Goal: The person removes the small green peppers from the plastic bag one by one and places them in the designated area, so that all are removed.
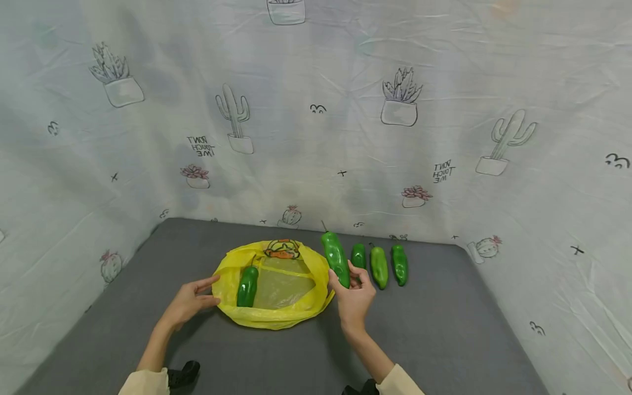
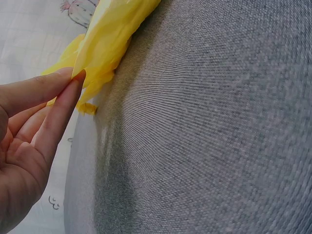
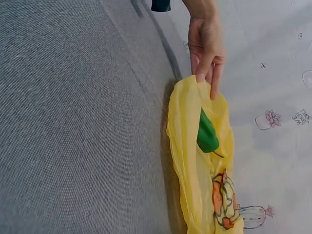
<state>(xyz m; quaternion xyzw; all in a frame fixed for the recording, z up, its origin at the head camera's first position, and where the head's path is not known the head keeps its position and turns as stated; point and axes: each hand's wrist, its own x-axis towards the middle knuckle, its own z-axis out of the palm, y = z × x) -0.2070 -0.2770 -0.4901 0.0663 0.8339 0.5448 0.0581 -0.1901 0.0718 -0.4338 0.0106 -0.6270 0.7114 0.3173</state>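
Note:
A yellow plastic bag [image 1: 276, 318] lies on the grey table with its mouth spread wide. Inside it, toward the left, rests one green pepper [image 1: 248, 286], which the right wrist view shows too. My left hand [image 1: 190, 300] pinches the bag's left rim between thumb and fingertips; the left wrist view shows this pinch on the yellow plastic [image 2: 109, 41] up close. At the bag's right edge, my right hand [image 1: 356, 302] holds another green pepper [image 1: 336, 258] raised, stem upward. The right wrist view shows neither the right hand nor its pepper.
Beyond my right hand several peppers lie in a row on the table: one partly hidden dark green pepper [image 1: 359, 255], a lighter green pepper [image 1: 379, 267] and a slim dark green pepper [image 1: 399, 265]. A printed white cloth [image 1: 345, 137] hangs behind and beside the table.

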